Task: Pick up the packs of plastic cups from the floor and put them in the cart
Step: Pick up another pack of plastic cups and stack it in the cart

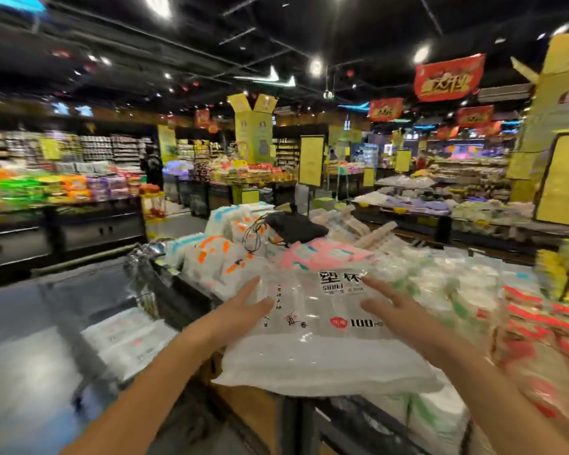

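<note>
A pack of plastic cups (322, 343) lies atop the loaded cart (181, 300). The left hand (243, 310) and right hand (395, 311) flank the pack, fingers straight and spread against it.

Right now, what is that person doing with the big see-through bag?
A person in a shop has a clear pack of plastic cups lying on top of a heap of other packs, in what seems to be the loaded cart. The left hand and the right hand rest flat on the pack with straight fingers, one at each side. Some further packs look to be lying on the floor at the left, though that part is blurred.
</note>
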### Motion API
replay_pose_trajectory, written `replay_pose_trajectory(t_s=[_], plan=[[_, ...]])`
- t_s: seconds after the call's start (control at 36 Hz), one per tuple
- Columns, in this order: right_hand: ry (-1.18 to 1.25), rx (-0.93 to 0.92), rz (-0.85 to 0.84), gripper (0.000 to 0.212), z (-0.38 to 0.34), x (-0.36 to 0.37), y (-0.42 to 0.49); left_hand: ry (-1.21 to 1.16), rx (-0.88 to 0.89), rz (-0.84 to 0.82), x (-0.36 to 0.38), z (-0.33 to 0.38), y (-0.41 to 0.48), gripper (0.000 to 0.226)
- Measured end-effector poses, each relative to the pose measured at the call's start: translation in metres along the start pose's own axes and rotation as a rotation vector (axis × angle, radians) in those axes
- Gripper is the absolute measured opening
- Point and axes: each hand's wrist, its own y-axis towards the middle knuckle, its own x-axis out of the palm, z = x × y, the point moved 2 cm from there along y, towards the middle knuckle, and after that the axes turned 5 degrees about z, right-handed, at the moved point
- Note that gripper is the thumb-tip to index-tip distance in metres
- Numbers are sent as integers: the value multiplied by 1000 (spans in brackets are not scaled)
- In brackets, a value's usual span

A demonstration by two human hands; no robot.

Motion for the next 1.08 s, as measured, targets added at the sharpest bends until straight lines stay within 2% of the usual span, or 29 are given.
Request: replay_pose_trajectory(t_s=[0.25, 0.39, 0.53, 0.72, 1.08], plan=[[35, -100, -228, 50, -50, 146, 77, 31, -172, 215, -104, -89, -5, 68], [37, -112, -369, 49, -60, 209, 122, -25, -250, 296, -137, -133, 7, 76], [41, -178, -469, 47, -69, 262, 177, -68, -301, 379, -158, -161, 30, 70], [76, -264, -552, 48, -86, 321, 267, -34, -414, 515, -188, -169, 80, 61], [72, -287, -685, 49, -122, 428, 379, -110, -421, 672, -255, -239, 174, 61]])
